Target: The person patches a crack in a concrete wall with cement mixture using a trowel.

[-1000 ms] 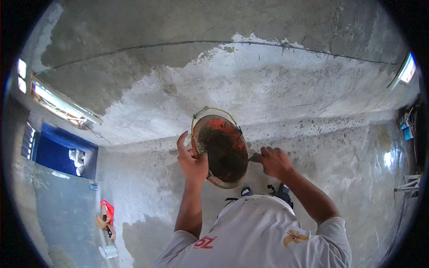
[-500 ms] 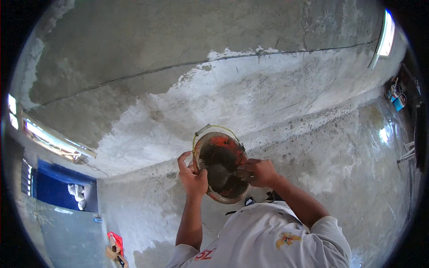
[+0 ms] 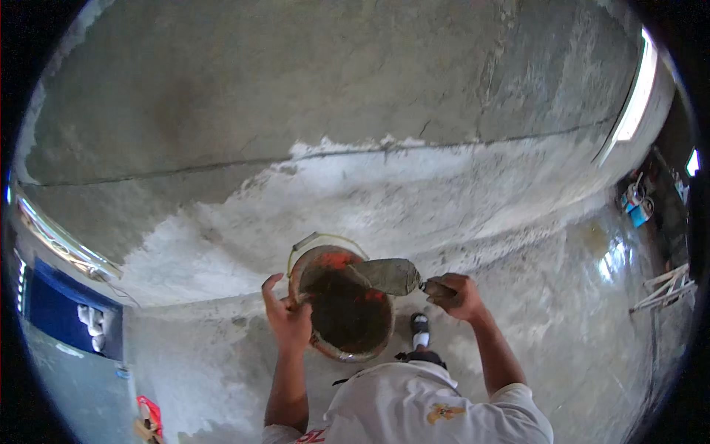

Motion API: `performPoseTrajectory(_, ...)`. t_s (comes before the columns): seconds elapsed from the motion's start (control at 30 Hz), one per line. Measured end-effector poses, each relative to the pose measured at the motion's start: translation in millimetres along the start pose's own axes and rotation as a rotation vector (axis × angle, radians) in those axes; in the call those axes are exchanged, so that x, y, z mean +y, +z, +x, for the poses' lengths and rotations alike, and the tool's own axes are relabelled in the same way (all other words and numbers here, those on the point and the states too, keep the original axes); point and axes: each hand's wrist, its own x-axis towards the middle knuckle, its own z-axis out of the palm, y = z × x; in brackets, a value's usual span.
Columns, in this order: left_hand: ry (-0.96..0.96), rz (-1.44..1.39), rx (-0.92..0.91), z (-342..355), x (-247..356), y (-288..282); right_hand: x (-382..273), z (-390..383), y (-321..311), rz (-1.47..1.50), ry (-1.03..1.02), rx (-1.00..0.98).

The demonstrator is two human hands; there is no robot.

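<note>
Trowel (image 3: 390,276) is rising from bucket (image 3: 334,354) | right hand (image 3: 460,296) gripping handle, blade pointing left of fingers | left hand (image 3: 288,322) clasping rim

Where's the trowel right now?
In the head view, the trowel is just right of centre, held in the right hand, stretching leftward across the upper right rim of the bucket.

Trowel handle (image 3: 441,291) partly hidden, shirt (image 3: 399,407) cut off
</note>
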Motion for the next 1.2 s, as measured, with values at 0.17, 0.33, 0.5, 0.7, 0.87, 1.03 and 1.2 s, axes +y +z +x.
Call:
performPoseTrajectory(0.17, -0.009, 0.162, 0.087, 16.2, 18.5, 66.2, 70.3, 47.3, -63.0, -0.044, -0.016, 0.060)
performPoseTrajectory(0.33, -0.037, 0.067, 0.242, 28.6, 6.1, 118.3, 120.0, 128.0, -136.4, 0.028, 0.039, 0.017)
performPoseTrajectory(0.5, -0.068, 0.069, 0.296, 28.2, 9.7, 153.6, 135.3, 209.7, -185.9, -0.094, -0.060, -0.033)
performPoseTrajectory(0.7, -0.072, 0.091, 0.375, 31.3, -1.5, 166.5, 124.6, 266.2, -172.9, -0.119, -0.232, -0.071)
performPoseTrajectory(0.87, -0.068, 0.165, 0.477, 30.3, 2.8, 168.5, 97.1, 284.1, -123.2, -0.166, -0.252, -0.106)
performPoseTrajectory(1.03, -0.121, 0.283, 0.514, 31.3, -8.8, 156.2, 77.3, 303.5, -71.0, -0.195, -0.339, -0.091)
performPoseTrajectory(1.2, -0.217, 0.253, 0.512, 36.4, -10.9, 140.0, 63.3, 333.2, -28.1, -0.210, -0.427, -0.091)
